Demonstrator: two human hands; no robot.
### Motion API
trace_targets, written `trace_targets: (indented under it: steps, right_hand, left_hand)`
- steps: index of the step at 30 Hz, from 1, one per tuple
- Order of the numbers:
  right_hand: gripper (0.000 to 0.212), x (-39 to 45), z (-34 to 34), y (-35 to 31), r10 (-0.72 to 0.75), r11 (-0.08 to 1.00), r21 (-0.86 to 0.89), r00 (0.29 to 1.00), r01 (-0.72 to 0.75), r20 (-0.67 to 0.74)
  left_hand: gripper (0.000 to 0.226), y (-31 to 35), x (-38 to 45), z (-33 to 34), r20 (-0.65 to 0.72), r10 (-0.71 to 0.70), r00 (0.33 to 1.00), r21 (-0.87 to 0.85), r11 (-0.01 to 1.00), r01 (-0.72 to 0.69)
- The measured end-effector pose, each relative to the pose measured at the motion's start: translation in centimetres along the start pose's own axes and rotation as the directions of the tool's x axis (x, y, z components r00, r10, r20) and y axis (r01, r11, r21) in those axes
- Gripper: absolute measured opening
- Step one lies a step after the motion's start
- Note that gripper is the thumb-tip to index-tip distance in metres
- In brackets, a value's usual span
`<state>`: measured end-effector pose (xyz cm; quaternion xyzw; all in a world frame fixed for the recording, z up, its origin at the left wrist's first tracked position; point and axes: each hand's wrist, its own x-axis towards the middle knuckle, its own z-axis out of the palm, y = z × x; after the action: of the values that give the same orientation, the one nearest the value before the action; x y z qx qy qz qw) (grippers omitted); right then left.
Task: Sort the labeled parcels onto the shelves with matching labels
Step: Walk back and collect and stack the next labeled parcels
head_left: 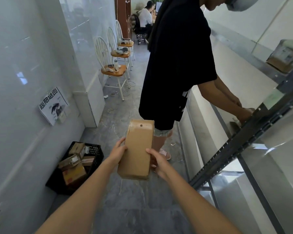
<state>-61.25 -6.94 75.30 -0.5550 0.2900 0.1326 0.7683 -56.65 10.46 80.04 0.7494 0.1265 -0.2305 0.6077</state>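
a long brown cardboard parcel is held in mid-air over the floor, left hand and right hand gripping its 2 sides, beside metal shelves; black crate of parcels sits left.

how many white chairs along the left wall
3, in a row by the left wall: nearest chair, middle chair, farthest chair. More may be hidden beyond.

Grey marbled tile floor. Black slotted plastic crate rests on it at the white wall, loaded with brown cardboard parcels. Beyond the crate: three white spindle-back chairs. Opposite the crate: dark metal shelving.
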Motion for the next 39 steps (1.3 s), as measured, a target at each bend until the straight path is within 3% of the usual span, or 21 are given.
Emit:
trace_targets:
  steps: [4, 7, 10, 14, 18, 20, 25, 30, 35, 39]
  right_hand:
    - [0.089, -0.1, 1.2, -0.6, -0.037, 0.994, -0.104, 0.999, 0.034, -0.028]
    - [0.058, -0.9, 2.4, -1.6, -0.055, 0.983, -0.178, 0.998, 0.048, -0.034]
    - [0.064, -1.4, 3.5, -2.4, -0.112, 0.967, -0.235, 0.992, 0.095, -0.058]
    - [0.072, -1.5, 4.0, -2.5, -0.084, 0.993, -0.088, 0.996, 0.081, -0.028]
    - [0.034, -1.8, 3.9, -2.8, -0.08, 0.997, 0.013, 0.995, 0.081, -0.066]
    - [0.029, -1.7, 3.5, -2.8, -0.081, 0.996, 0.018, 0.993, 0.083, -0.088]
    - [0.054, -1.9, 3.0, -3.2, -0.072, 0.995, 0.071, 0.996, 0.076, -0.049]
    - [0.067, -2.1, 2.6, -3.0, -0.011, 0.99, 0.143, 0.993, -0.005, 0.115]
    - [0.074, -2.3, 2.6, -2.4, 0.0, 0.999, 0.051, 0.991, -0.007, 0.136]
    - [0.077, -2.4, 3.4, -1.6, 0.022, 0.999, 0.023, 0.993, -0.025, 0.12]
  left_hand:
    - [0.054, -0.1, 0.0, -0.4, -0.043, 0.052, 0.998, 0.047, 0.998, -0.05]
    - [0.066, 0.3, -0.7, 0.4, -0.042, 0.106, 0.994, 0.06, 0.993, -0.103]
    - [0.079, 0.7, -1.2, 1.0, -0.043, 0.089, 0.995, 0.103, 0.991, -0.084]
    - [0.105, 1.2, -0.8, 0.4, -0.001, 0.045, 0.999, 0.14, 0.989, -0.044]
    - [0.096, 1.5, -0.5, -0.1, 0.028, 0.035, 0.999, 0.141, 0.989, -0.039]
    - [0.093, 1.6, -0.4, -0.1, 0.056, 0.044, 0.997, 0.111, 0.993, -0.05]
    - [0.066, 2.0, -0.6, 0.1, 0.073, 0.037, 0.997, -0.035, 0.999, -0.035]
    - [0.053, 1.7, -1.5, 0.9, 0.116, -0.05, 0.992, -0.113, 0.992, 0.063]
    - [0.08, 1.0, -2.2, -0.1, 0.204, -0.128, 0.971, -0.12, 0.981, 0.154]
    - [0.052, 0.7, -2.1, -0.1, 0.15, -0.038, 0.988, -0.2, 0.977, 0.067]
